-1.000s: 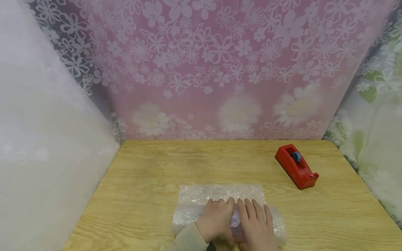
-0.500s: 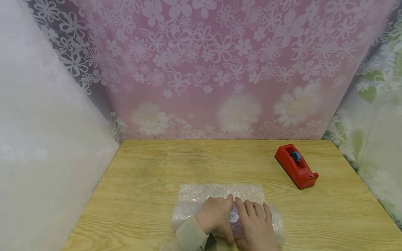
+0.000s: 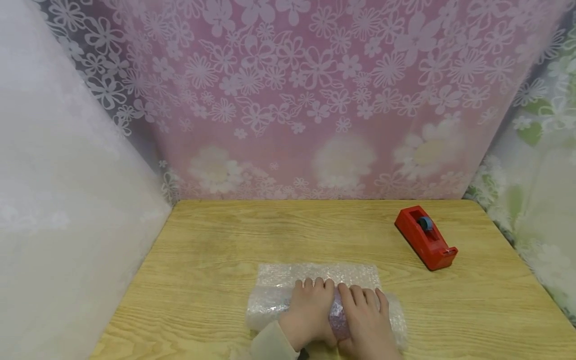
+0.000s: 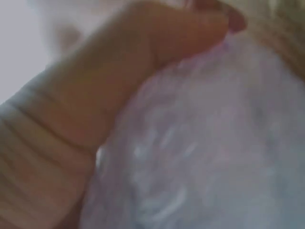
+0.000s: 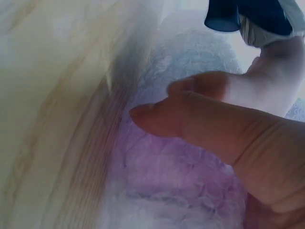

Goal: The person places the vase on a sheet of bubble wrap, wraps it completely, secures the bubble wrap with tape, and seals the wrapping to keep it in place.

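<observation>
A purple object wrapped in bubble wrap (image 3: 338,317) lies crosswise near the front of the table. Its exact kind is hidden by the layers. My left hand (image 3: 310,310) grips the roll left of its middle, with the fingers over the far side. Close beside it, my right hand (image 3: 368,320) holds the roll with fingers curled over the top. Beyond the fingers a flat flap of bubble wrap (image 3: 317,271) spreads on the wood. In the right wrist view both thumbs lie along the near side of the purple roll (image 5: 162,167). The left wrist view is blurred.
A red tape dispenser (image 3: 425,237) with a small blue roll of tape stands at the right rear of the wooden table (image 3: 216,235). A pink flowered curtain (image 3: 288,115) hangs behind, with pale cloths at both sides.
The left hand's fingers have shifted slightly and spread more evenly over the roll. The right hand stays nearly in place. The roll and flap have barely moved.
</observation>
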